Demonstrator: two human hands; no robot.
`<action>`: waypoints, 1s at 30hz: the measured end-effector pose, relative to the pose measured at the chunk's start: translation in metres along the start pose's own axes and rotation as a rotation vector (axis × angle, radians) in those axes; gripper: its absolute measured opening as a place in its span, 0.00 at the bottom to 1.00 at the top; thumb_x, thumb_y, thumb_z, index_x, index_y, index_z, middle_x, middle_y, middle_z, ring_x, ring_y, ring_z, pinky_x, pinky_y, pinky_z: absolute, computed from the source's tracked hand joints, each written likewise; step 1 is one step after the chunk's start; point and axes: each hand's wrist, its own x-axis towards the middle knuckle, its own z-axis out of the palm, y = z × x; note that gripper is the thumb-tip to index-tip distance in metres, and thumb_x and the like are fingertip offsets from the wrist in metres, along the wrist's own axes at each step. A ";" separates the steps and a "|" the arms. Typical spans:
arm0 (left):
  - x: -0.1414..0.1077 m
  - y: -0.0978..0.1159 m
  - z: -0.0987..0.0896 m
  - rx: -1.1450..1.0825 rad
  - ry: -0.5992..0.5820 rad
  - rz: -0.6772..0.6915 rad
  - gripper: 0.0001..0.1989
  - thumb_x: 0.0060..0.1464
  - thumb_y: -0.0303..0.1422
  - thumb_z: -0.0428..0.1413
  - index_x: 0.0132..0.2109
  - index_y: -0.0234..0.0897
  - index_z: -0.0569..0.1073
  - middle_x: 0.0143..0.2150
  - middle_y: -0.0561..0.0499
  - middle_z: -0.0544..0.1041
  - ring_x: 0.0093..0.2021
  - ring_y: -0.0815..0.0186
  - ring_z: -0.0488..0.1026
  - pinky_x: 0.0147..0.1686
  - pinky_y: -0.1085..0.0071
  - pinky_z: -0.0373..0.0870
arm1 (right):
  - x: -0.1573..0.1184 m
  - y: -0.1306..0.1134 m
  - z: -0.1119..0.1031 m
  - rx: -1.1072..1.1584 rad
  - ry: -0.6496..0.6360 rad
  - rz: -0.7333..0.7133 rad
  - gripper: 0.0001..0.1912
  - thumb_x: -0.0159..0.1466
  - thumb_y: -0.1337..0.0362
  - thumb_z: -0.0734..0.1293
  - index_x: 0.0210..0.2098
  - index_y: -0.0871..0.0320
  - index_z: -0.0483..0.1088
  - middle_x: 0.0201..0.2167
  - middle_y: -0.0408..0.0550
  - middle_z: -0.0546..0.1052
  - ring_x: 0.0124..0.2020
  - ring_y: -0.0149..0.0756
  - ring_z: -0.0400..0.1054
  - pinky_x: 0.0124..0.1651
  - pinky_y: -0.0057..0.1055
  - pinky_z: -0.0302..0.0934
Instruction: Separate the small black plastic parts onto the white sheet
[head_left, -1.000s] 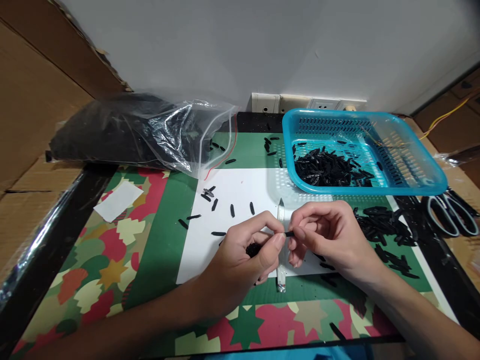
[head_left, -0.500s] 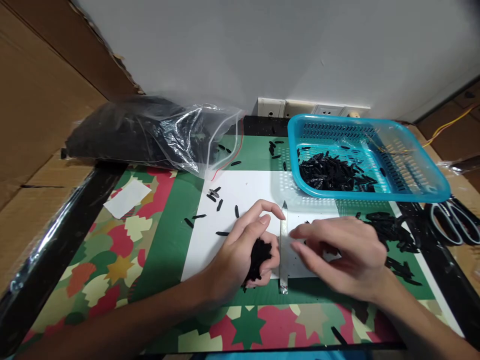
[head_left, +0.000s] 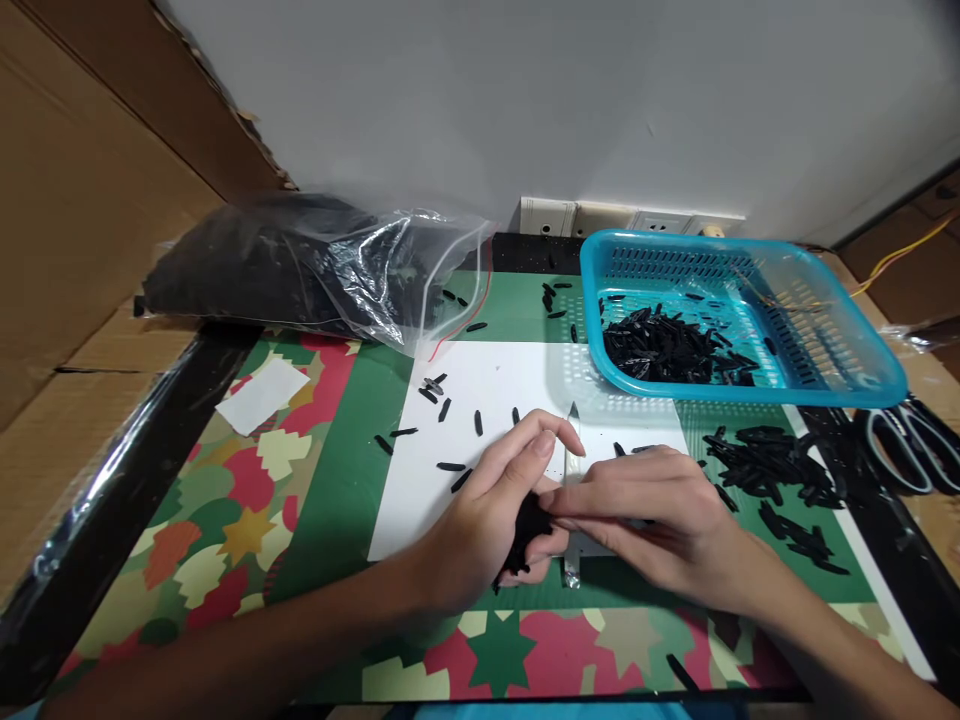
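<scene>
1. I have the left hand (head_left: 480, 525) curled around a fuzzy, matte black bunch (head_left: 529, 530).
2. The bunch lies just left of the right hand (head_left: 652, 505), whose fingertips meet it; I can't tell whether they grip anything.
3. Between the hands, a slim, dark-tipped tool (head_left: 573, 470) points away.

Makeshift indoor work corner — cardboard (head_left: 90, 190), wall sockets (head_left: 600, 219), scissors (head_left: 906, 432)

Left hand (head_left: 487, 510) cups a black clump (head_left: 529, 528), right hand (head_left: 660, 510) at its edge, blue basket (head_left: 787, 394) beyond
</scene>
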 end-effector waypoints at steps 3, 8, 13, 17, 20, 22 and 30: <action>-0.001 0.004 0.001 0.010 -0.033 -0.063 0.19 0.73 0.56 0.48 0.51 0.46 0.66 0.18 0.63 0.63 0.14 0.75 0.51 0.14 0.82 0.54 | -0.001 0.002 -0.003 0.013 -0.013 -0.050 0.09 0.76 0.68 0.70 0.52 0.55 0.82 0.38 0.49 0.87 0.34 0.35 0.81 0.37 0.29 0.70; 0.000 0.006 0.000 0.023 -0.033 -0.129 0.20 0.72 0.58 0.48 0.52 0.47 0.66 0.18 0.64 0.62 0.13 0.74 0.52 0.13 0.84 0.51 | -0.003 0.001 0.001 -0.248 -0.036 -0.101 0.09 0.78 0.70 0.65 0.50 0.59 0.79 0.32 0.48 0.83 0.28 0.32 0.76 0.29 0.30 0.59; 0.003 0.006 -0.001 0.002 -0.043 -0.091 0.20 0.72 0.57 0.49 0.51 0.46 0.65 0.18 0.64 0.63 0.13 0.75 0.51 0.12 0.83 0.52 | -0.001 -0.005 0.004 -0.166 0.031 0.063 0.07 0.77 0.67 0.66 0.46 0.57 0.77 0.32 0.45 0.83 0.28 0.32 0.74 0.31 0.29 0.61; 0.005 0.008 -0.002 -0.025 -0.030 -0.066 0.19 0.71 0.55 0.52 0.45 0.44 0.65 0.17 0.64 0.62 0.12 0.76 0.49 0.11 0.84 0.50 | 0.001 -0.010 0.001 0.026 0.151 0.277 0.07 0.76 0.63 0.68 0.41 0.55 0.78 0.29 0.43 0.80 0.26 0.29 0.70 0.30 0.25 0.63; 0.004 0.009 -0.003 -0.035 -0.036 -0.071 0.19 0.70 0.53 0.54 0.42 0.43 0.65 0.17 0.63 0.62 0.12 0.77 0.50 0.11 0.84 0.51 | 0.004 -0.011 0.000 0.187 0.255 0.392 0.07 0.73 0.61 0.73 0.38 0.56 0.78 0.25 0.40 0.77 0.22 0.27 0.66 0.26 0.23 0.60; 0.004 0.010 -0.003 -0.033 -0.051 -0.078 0.18 0.70 0.51 0.55 0.40 0.41 0.66 0.18 0.62 0.63 0.13 0.78 0.50 0.12 0.84 0.53 | 0.006 -0.011 0.000 0.320 0.291 0.466 0.09 0.68 0.60 0.78 0.35 0.57 0.78 0.22 0.40 0.75 0.20 0.26 0.66 0.23 0.22 0.59; 0.002 0.008 -0.003 -0.072 -0.045 -0.069 0.17 0.71 0.47 0.55 0.38 0.40 0.68 0.18 0.61 0.61 0.14 0.78 0.48 0.13 0.84 0.53 | 0.010 -0.007 0.000 0.570 0.313 0.584 0.14 0.62 0.57 0.82 0.33 0.60 0.79 0.20 0.41 0.75 0.17 0.26 0.67 0.20 0.21 0.60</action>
